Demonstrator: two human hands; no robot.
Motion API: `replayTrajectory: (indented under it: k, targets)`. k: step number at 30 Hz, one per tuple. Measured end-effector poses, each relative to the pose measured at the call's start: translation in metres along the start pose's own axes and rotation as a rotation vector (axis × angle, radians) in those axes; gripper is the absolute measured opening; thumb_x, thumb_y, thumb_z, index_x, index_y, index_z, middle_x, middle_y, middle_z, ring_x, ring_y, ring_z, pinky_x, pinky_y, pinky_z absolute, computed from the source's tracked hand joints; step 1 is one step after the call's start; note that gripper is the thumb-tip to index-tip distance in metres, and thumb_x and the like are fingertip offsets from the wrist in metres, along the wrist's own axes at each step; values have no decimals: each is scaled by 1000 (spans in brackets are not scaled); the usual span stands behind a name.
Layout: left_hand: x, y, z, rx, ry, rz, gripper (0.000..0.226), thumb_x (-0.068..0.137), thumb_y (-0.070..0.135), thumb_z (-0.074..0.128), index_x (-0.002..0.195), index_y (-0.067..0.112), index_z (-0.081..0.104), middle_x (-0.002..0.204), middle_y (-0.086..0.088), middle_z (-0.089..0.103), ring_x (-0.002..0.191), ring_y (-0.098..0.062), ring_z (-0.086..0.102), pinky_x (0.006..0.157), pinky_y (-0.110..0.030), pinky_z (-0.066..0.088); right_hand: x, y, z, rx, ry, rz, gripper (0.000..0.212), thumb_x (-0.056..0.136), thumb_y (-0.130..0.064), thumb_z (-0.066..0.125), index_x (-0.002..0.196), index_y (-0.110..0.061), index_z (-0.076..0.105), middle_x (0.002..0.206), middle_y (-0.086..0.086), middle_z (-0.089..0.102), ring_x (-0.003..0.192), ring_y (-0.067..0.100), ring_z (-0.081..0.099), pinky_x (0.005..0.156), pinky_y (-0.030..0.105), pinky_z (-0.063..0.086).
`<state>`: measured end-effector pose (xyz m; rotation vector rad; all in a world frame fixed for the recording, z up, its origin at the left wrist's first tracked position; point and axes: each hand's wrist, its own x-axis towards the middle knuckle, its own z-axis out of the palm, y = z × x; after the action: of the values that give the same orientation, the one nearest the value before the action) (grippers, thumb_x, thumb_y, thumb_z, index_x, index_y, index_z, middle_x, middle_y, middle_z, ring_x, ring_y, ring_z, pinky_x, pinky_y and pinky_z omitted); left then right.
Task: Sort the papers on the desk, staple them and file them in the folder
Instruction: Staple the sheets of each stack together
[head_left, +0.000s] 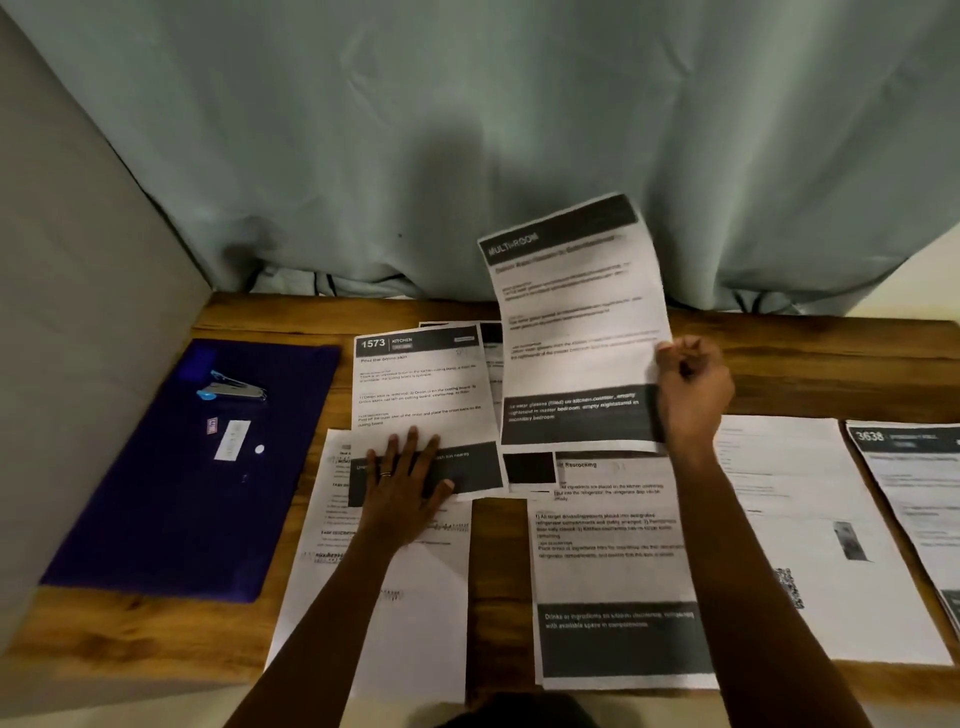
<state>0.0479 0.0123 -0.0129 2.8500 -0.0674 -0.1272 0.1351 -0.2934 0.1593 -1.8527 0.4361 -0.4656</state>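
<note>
My right hand (693, 387) pinches the right edge of a printed sheet headed MULTI-ROOM (574, 322) and holds it lifted and tilted above the desk. My left hand (405, 475) lies flat, fingers spread, on the dark lower band of the sheet numbered 1573 KITCHEN (421, 384). More printed sheets lie under and around it: a white one (410, 613) at the front left, a Restocking sheet (613, 561) in the middle. A purple folder (208, 493) lies closed at the left with a blue stapler (231, 387) on top.
Two more sheets lie at the right: a white one (810, 519) and one numbered 3638 (919, 493) running off the desk's right end. A small staple box (232, 440) rests on the folder. A grey wall (67, 338) stands left, a pale curtain (467, 156) behind the wooden desk (498, 571).
</note>
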Motion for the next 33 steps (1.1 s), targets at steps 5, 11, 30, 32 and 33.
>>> replayTrajectory:
  k: [5,11,30,32,33]
  targets:
    - [-2,-2,-13,-381,158,-23,76,85,74,1,151,35,6,158,11,-10,146,-15,-13,118,-45,-10,-3,1,8,-32,-80,6,6,92,-18,59,97,-15,58,87,-5,60,80,9,56,77,25,42]
    - [-15,6,-42,-712,631,-226,65,95,57,22,150,22,21,158,8,11,146,-8,2,116,-34,9,-55,39,68,-73,-238,15,16,96,-19,53,103,-5,54,90,4,60,80,17,61,64,20,49]
    - [-10,-2,-5,86,115,118,78,91,71,22,153,25,11,160,-5,8,147,-24,-5,116,-50,-2,-101,89,145,-440,-456,-165,28,96,-23,53,118,-9,61,115,11,63,112,27,52,90,37,50]
    - [-11,-4,2,119,83,104,78,91,71,20,153,24,11,160,-6,11,147,-24,-5,116,-50,-2,-98,90,147,-484,-487,-200,29,95,-25,54,119,-10,61,118,10,62,114,27,48,95,37,47]
    - [-12,-5,4,123,73,97,78,91,71,19,153,24,11,159,-7,12,147,-24,-4,116,-50,-2,-97,91,147,-500,-505,-212,30,95,-26,54,120,-11,60,119,11,61,115,27,47,96,36,46]
